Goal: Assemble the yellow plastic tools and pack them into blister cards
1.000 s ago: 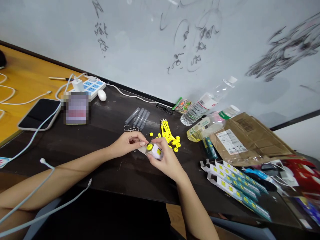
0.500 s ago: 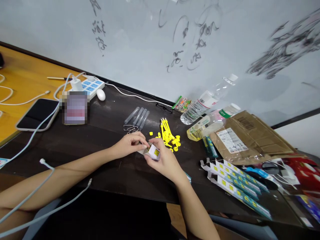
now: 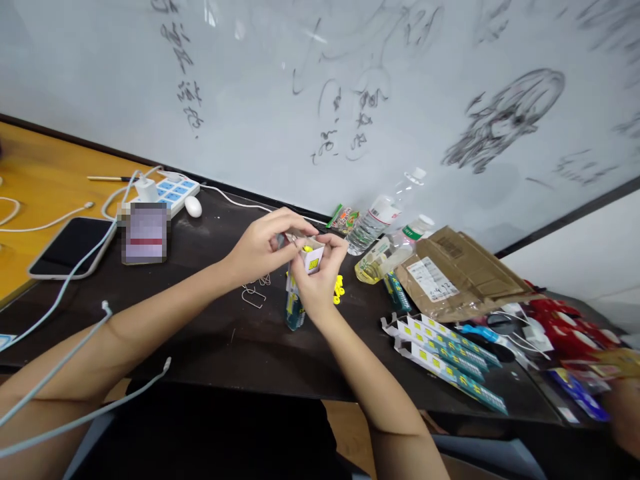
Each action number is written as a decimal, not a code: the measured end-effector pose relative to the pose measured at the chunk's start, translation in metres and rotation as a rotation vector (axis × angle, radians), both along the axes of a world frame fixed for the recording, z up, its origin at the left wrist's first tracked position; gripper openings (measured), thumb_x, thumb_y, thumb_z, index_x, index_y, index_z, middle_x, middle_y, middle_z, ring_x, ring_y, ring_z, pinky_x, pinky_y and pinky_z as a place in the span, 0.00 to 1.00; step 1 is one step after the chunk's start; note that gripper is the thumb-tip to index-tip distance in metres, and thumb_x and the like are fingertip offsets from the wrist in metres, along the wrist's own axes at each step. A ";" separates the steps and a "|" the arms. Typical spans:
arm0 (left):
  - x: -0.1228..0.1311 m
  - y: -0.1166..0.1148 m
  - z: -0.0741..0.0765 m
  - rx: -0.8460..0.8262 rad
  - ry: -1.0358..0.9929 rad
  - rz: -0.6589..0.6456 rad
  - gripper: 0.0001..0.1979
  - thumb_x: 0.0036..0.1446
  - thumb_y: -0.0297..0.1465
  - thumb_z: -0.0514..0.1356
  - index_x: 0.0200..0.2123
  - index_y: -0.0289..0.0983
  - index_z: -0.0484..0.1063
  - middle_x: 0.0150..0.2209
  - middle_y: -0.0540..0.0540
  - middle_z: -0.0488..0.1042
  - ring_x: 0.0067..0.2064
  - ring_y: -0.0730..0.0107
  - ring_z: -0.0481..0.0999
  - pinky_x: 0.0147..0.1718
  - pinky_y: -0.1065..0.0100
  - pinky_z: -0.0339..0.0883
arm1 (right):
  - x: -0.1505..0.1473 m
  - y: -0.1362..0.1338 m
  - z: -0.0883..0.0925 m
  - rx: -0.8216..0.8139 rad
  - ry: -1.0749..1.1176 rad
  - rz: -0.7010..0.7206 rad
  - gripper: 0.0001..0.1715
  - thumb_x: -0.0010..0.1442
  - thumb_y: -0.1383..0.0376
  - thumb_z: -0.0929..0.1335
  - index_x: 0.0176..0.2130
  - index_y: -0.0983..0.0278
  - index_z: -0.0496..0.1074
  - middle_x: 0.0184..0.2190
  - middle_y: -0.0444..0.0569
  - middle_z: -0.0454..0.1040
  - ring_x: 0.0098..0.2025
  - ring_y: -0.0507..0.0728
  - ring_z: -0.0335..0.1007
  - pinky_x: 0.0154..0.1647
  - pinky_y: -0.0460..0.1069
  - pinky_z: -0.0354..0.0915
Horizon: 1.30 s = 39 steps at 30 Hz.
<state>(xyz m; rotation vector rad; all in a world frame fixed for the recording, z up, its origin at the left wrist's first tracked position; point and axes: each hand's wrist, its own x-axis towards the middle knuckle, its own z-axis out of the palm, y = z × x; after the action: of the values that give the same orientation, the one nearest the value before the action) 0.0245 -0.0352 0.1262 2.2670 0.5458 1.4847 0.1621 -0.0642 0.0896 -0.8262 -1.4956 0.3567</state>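
A slim teal-and-white cardboard box [image 3: 295,312] stands tilted between my hands, its open end uppermost. My right hand [image 3: 320,270] is wrapped round the upper part of this box. At its mouth, my left hand [image 3: 267,243] has thumb and fingers closed on the rim or flap; the fingertips partly hide the grip. A yellow plastic piece [image 3: 307,249] shows inside the opening. Bent metal wire hooks [image 3: 254,297] lie on the dark table below my left hand. Small yellow plastic parts [image 3: 339,290] lie just right of the box, mostly hidden by my right hand.
Several open boxes [image 3: 445,360] lie at the right, near a brown cardboard parcel [image 3: 440,277] and two plastic bottles [image 3: 373,227]. At the left are a phone [image 3: 70,247], a power strip [image 3: 173,193] and a white egg-shaped object [image 3: 193,207]. White cables cross the left foreground.
Both hands have lifted the box up and away from me, and it now stands more upright with its mouth showing. The hands now cover the clear tubes and most yellow parts. The view has shifted right.
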 end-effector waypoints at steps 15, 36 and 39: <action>0.028 -0.009 0.024 -0.218 0.100 -0.192 0.10 0.52 0.30 0.60 0.37 0.38 0.62 0.32 0.51 0.66 0.30 0.78 0.66 0.26 0.75 0.60 | 0.004 -0.015 -0.025 0.142 0.078 -0.252 0.29 0.59 0.56 0.64 0.56 0.58 0.50 0.48 0.53 0.57 0.46 0.56 0.65 0.45 0.55 0.67; 0.003 0.002 0.035 -0.005 0.365 -0.352 0.04 0.56 0.31 0.61 0.33 0.39 0.76 0.39 0.46 0.68 0.38 0.72 0.68 0.36 0.71 0.65 | 0.011 -0.019 -0.032 0.139 0.027 -0.238 0.27 0.58 0.48 0.62 0.51 0.57 0.52 0.42 0.49 0.56 0.42 0.56 0.62 0.43 0.54 0.64; 0.007 0.002 0.033 -0.053 0.281 -0.325 0.04 0.56 0.30 0.60 0.33 0.38 0.75 0.36 0.47 0.70 0.37 0.73 0.69 0.30 0.74 0.63 | 0.010 -0.017 -0.034 0.133 0.036 -0.206 0.29 0.58 0.47 0.62 0.51 0.58 0.52 0.42 0.50 0.56 0.41 0.57 0.62 0.42 0.54 0.64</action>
<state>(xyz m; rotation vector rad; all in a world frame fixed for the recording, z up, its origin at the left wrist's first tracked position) 0.0310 -0.0335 0.1590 2.3987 0.2695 0.9954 0.1725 -0.0816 0.0560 -0.8536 -1.3711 0.1172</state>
